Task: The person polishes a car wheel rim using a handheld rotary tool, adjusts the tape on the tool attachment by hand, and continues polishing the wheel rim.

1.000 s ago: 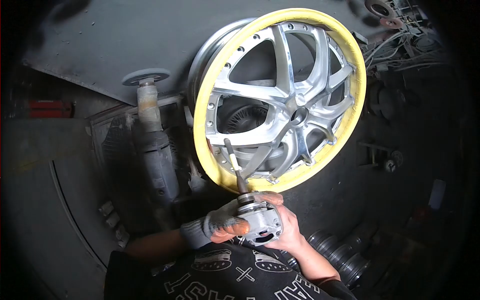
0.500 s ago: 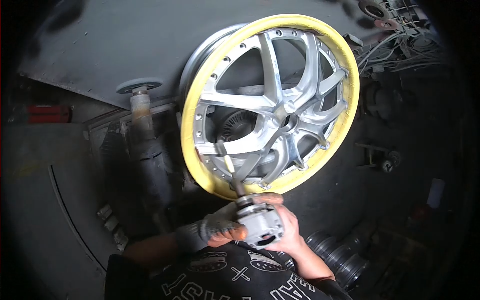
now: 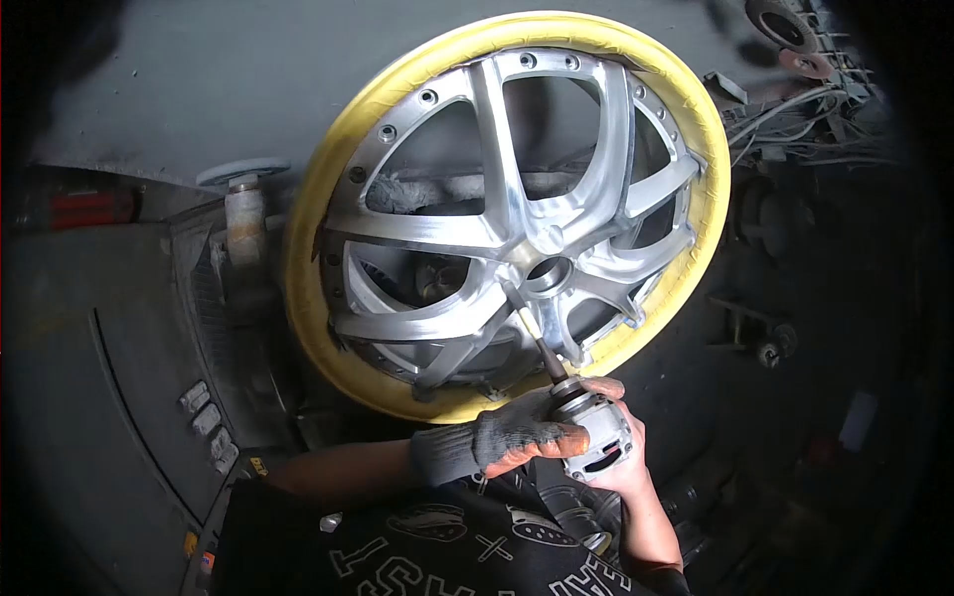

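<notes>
A silver multi-spoke wheel rim [image 3: 505, 169] with yellow covering round its edge stands tilted in front of me. My left hand [image 3: 527, 435], in a grey and orange glove, is wrapped round the neck of a metal power tool [image 3: 601, 442]. Behind the tool's body, my right hand [image 3: 628, 467] grips it from the right side. A thin shaft with a whitish band [image 3: 529, 320] points up from the tool, its dark tip in front of the spokes just left of the hub hole. Whether the tip touches the metal I cannot tell.
To the left, a round disc [image 3: 241, 171] sits on an upright spindle beside the rim. A red object [image 3: 94, 209] lies at the far left. Cables and discs [image 3: 803, 65] are at the upper right. More round metal parts [image 3: 586, 512] show behind my right forearm.
Both hands and the tool have moved right, bringing the shaft's tip from the lower left spokes to near the hub. The rim now looks larger and faces me more squarely.
</notes>
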Demonstrator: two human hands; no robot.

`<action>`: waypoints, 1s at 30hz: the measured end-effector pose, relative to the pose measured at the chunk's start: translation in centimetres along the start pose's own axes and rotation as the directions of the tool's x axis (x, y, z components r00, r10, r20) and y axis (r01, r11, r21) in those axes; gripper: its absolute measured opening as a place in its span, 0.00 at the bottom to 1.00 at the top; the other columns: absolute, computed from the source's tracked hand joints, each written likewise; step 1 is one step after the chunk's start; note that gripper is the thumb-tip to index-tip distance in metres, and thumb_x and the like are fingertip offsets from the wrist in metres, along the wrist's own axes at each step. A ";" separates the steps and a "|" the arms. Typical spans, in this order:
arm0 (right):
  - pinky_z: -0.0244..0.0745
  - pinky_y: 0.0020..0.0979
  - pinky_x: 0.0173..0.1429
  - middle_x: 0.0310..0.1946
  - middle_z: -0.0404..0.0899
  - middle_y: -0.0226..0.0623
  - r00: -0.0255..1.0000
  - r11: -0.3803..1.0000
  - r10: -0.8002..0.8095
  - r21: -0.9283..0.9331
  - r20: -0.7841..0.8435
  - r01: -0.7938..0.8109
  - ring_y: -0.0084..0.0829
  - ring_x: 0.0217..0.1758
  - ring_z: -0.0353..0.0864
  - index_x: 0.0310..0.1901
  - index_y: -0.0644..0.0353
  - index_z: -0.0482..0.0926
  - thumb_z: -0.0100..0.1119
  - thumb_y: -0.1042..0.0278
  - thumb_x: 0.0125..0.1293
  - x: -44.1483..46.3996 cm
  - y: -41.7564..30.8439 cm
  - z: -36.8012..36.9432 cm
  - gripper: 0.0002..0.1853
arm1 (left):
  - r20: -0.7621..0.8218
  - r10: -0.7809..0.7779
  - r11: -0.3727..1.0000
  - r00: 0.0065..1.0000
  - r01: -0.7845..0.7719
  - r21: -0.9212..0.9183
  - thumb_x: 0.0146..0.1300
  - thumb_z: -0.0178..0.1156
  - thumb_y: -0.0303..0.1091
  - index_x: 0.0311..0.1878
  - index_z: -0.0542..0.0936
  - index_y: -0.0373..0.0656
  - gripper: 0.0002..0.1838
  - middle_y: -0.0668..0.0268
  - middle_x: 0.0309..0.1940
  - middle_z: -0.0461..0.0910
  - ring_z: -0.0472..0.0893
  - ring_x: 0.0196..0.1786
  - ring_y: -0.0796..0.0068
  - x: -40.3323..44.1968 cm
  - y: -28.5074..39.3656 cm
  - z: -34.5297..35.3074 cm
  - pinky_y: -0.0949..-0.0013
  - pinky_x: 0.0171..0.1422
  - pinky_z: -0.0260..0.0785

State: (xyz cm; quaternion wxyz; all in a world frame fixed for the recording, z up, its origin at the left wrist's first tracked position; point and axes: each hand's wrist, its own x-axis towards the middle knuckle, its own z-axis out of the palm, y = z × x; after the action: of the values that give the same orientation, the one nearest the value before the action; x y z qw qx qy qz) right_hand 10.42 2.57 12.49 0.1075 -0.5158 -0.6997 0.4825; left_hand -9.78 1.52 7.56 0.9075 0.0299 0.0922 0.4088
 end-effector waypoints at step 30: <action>0.79 0.41 0.52 0.45 0.82 0.50 0.995 0.974 -0.094 -0.205 0.030 0.098 0.49 0.45 0.86 0.54 0.68 0.73 0.80 0.61 0.31 -3.1 -8.5 10.0 0.44 | 0.146 -0.094 0.991 0.985 0.107 -0.078 0.46 0.77 0.57 0.72 0.63 0.33 0.56 0.57 0.72 0.63 0.62 0.74 0.67 -12.0 1.9 -2.6 0.61 0.78 0.52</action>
State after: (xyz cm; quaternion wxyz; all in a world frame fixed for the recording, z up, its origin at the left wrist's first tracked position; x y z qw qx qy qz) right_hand 0.03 -5.69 15.17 0.0696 -0.4851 -0.7710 0.4066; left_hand -19.48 -6.22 6.97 0.9316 0.0154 0.0112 0.3629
